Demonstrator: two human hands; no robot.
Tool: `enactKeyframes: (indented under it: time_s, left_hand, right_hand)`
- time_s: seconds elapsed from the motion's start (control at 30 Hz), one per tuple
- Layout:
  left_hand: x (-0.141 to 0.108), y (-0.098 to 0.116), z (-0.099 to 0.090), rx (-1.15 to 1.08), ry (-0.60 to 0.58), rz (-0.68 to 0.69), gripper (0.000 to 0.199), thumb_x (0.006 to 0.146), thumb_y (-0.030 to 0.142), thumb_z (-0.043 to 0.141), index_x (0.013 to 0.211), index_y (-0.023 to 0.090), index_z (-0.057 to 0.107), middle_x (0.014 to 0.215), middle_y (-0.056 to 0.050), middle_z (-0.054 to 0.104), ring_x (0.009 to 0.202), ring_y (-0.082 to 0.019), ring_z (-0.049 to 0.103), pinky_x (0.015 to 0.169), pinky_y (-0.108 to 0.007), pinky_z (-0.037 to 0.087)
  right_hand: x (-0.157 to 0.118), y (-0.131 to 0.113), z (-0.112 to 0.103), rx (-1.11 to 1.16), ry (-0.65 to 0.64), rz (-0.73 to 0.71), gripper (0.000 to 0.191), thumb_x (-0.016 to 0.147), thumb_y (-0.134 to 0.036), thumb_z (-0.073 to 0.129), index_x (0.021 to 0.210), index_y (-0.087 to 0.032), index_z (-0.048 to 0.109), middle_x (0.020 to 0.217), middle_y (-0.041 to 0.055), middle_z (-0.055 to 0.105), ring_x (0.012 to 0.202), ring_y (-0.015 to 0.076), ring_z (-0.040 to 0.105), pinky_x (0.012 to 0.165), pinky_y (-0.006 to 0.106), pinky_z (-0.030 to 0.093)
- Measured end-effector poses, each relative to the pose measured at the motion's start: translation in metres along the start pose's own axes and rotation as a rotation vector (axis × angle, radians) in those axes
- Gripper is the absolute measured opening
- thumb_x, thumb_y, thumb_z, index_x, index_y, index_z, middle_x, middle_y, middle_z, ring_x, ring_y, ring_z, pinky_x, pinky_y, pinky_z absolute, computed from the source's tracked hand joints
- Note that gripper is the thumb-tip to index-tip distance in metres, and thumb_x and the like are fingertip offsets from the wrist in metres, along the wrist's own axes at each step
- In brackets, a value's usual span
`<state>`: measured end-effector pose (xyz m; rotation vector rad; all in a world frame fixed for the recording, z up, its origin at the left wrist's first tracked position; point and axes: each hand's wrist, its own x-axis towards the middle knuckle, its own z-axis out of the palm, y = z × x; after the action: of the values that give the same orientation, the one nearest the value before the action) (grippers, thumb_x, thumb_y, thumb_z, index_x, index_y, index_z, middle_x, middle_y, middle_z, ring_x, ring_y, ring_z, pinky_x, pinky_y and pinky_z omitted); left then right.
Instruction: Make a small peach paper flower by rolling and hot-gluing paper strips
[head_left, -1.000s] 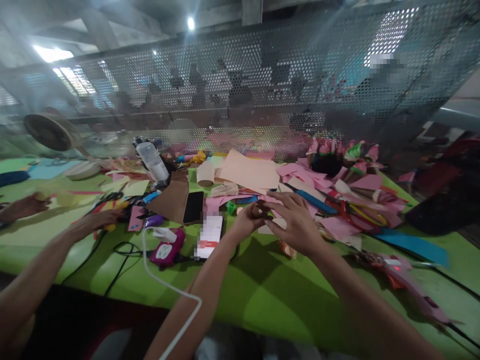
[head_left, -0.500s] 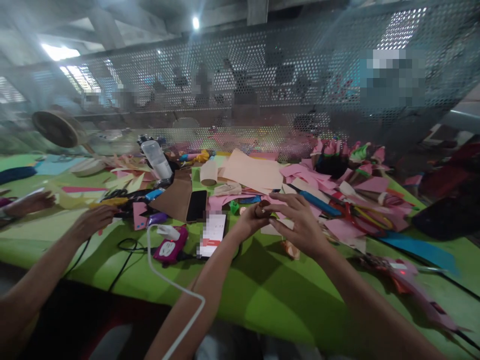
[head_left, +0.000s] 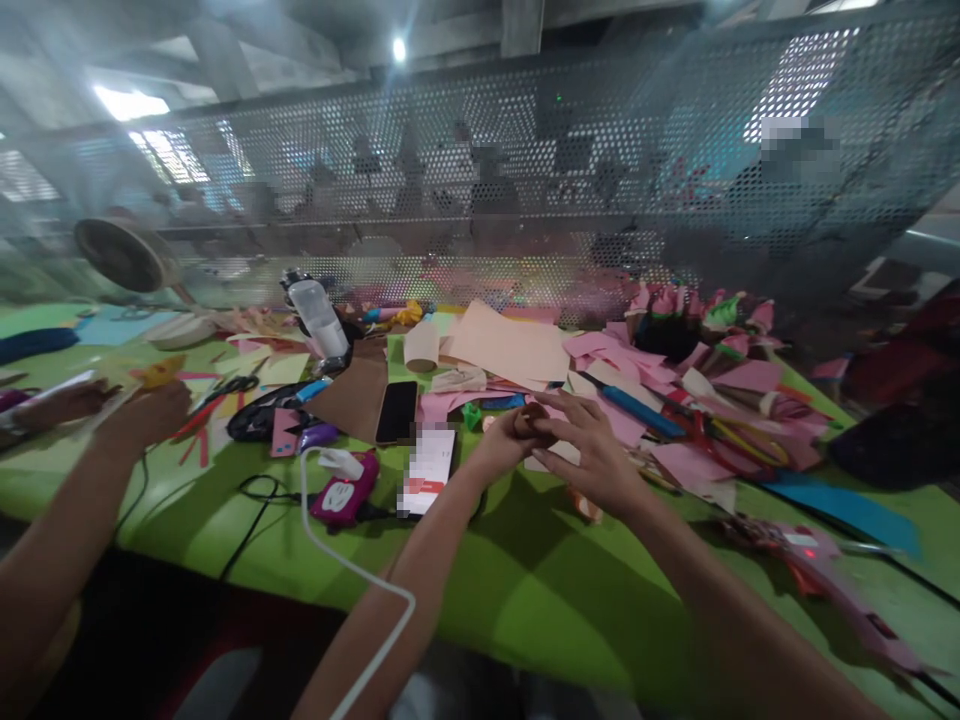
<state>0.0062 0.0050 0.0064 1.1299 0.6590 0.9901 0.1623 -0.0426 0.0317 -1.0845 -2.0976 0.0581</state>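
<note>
In the middle of the head view, my left hand (head_left: 501,447) pinches a small dark brown piece (head_left: 532,413), rounded and perhaps rolled paper or foam. My right hand (head_left: 589,448) meets it from the other side, thumb and fingertips closed around its edge. The fingers partly hide the piece, so its exact kind is unclear. Under my right hand, a small peach-coloured figure-like piece (head_left: 585,504) lies on the green table (head_left: 555,580). A phone with a lit screen (head_left: 429,470) lies beside my left wrist.
Right: a pink glue gun (head_left: 832,575), scissors (head_left: 720,440), a blue-handled tool (head_left: 637,408) and pink sheet scraps (head_left: 615,350). Left: a magenta power adapter (head_left: 345,490) with a white cable, a dark phone (head_left: 397,411), a bottle (head_left: 318,318). Another person's hand (head_left: 146,408) holds something yellow.
My hands stay together around the brown piece, my right fingers slightly closer over it. The other person's hand has moved left and up with a yellow item, uncovering red-handled scissors.
</note>
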Motion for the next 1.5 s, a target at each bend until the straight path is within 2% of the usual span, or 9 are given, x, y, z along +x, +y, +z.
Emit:
enactKeyframes:
  time_s: [0.13, 0.37, 0.5, 0.67, 0.9, 1.03, 1.23, 1.37, 1.5]
  left_hand:
    - [0.000, 0.001, 0.000, -0.017, -0.020, 0.000, 0.048, 0.043, 0.024, 0.094, 0.079, 0.014, 0.064, 0.074, -0.001, 0.070, 0.072, -0.015, 0.065, 0.072, -0.027, 0.051]
    - [-0.001, -0.001, 0.001, 0.075, 0.066, -0.021, 0.046, 0.045, 0.020, 0.092, 0.082, 0.014, 0.065, 0.071, 0.001, 0.068, 0.072, -0.014, 0.064, 0.072, -0.026, 0.050]
    - [0.001, -0.004, -0.004, 0.019, 0.039, -0.028, 0.054, 0.046, 0.021, 0.092, 0.092, 0.014, 0.065, 0.079, -0.001, 0.070, 0.081, -0.018, 0.068, 0.081, -0.032, 0.051]
    - [0.003, -0.008, -0.008, -0.001, 0.004, -0.025, 0.057, 0.041, 0.020, 0.094, 0.089, 0.014, 0.064, 0.084, -0.003, 0.070, 0.087, -0.020, 0.068, 0.080, -0.030, 0.051]
    - [0.003, -0.014, -0.010, 0.003, -0.067, -0.041, 0.055, 0.047, 0.022, 0.092, 0.093, 0.013, 0.066, 0.081, -0.006, 0.072, 0.081, -0.022, 0.070, 0.077, -0.032, 0.053]
    - [0.002, -0.014, -0.008, 0.026, -0.042, -0.013, 0.052, 0.048, 0.019, 0.090, 0.094, 0.013, 0.067, 0.082, -0.006, 0.072, 0.080, -0.021, 0.070, 0.078, -0.032, 0.053]
    - [0.002, -0.005, -0.003, -0.008, -0.011, 0.021, 0.046, 0.044, 0.023, 0.091, 0.081, 0.013, 0.065, 0.074, -0.002, 0.068, 0.076, -0.018, 0.066, 0.075, -0.030, 0.052]
    - [-0.001, 0.003, -0.002, 0.136, 0.031, 0.034, 0.042, 0.044, 0.025, 0.092, 0.072, 0.014, 0.063, 0.067, 0.002, 0.062, 0.071, -0.016, 0.059, 0.069, -0.027, 0.048]
    - [-0.002, 0.005, -0.001, 0.155, 0.009, 0.038, 0.043, 0.041, 0.025, 0.093, 0.067, 0.014, 0.061, 0.066, 0.002, 0.061, 0.070, -0.015, 0.058, 0.068, -0.026, 0.048]
  right_hand:
    - [0.002, 0.000, -0.008, -0.024, 0.036, -0.007, 0.026, 0.090, -0.032, 0.059, 0.114, -0.027, 0.068, 0.139, 0.0081, 0.058, 0.122, 0.0299, 0.051, 0.100, 0.051, 0.042]
    - [-0.002, 0.003, 0.000, -0.118, -0.046, -0.024, 0.029, 0.087, -0.033, 0.063, 0.116, -0.027, 0.067, 0.144, 0.0093, 0.054, 0.128, 0.0339, 0.047, 0.102, 0.057, 0.041]
    - [-0.001, 0.005, -0.004, -0.054, -0.040, 0.017, 0.028, 0.089, -0.034, 0.060, 0.116, -0.028, 0.067, 0.143, 0.0095, 0.055, 0.128, 0.0327, 0.048, 0.102, 0.056, 0.040]
    - [0.002, 0.004, -0.012, 0.074, -0.066, 0.064, 0.024, 0.091, -0.038, 0.058, 0.109, -0.027, 0.069, 0.143, 0.0095, 0.055, 0.129, 0.0311, 0.048, 0.103, 0.054, 0.040]
    - [0.000, 0.004, -0.003, 0.115, -0.079, 0.062, 0.021, 0.091, -0.039, 0.058, 0.106, -0.028, 0.069, 0.144, 0.0078, 0.055, 0.133, 0.0307, 0.046, 0.106, 0.056, 0.040]
    - [-0.001, 0.003, 0.004, 0.059, -0.073, 0.036, 0.022, 0.091, -0.039, 0.059, 0.106, -0.026, 0.070, 0.145, 0.0085, 0.054, 0.132, 0.0324, 0.044, 0.105, 0.057, 0.040]
    - [0.001, 0.002, -0.003, 0.066, -0.032, 0.044, 0.022, 0.090, -0.037, 0.059, 0.109, -0.030, 0.070, 0.145, 0.0073, 0.053, 0.129, 0.0318, 0.047, 0.103, 0.056, 0.040]
    - [0.004, 0.003, -0.017, 0.019, 0.030, 0.039, 0.015, 0.089, -0.034, 0.060, 0.099, -0.027, 0.070, 0.140, 0.0081, 0.057, 0.127, 0.0311, 0.049, 0.101, 0.053, 0.040]
    - [0.004, 0.001, -0.017, -0.090, 0.001, -0.024, 0.008, 0.088, -0.029, 0.062, 0.091, -0.027, 0.069, 0.139, 0.0072, 0.059, 0.123, 0.0307, 0.053, 0.099, 0.054, 0.041]
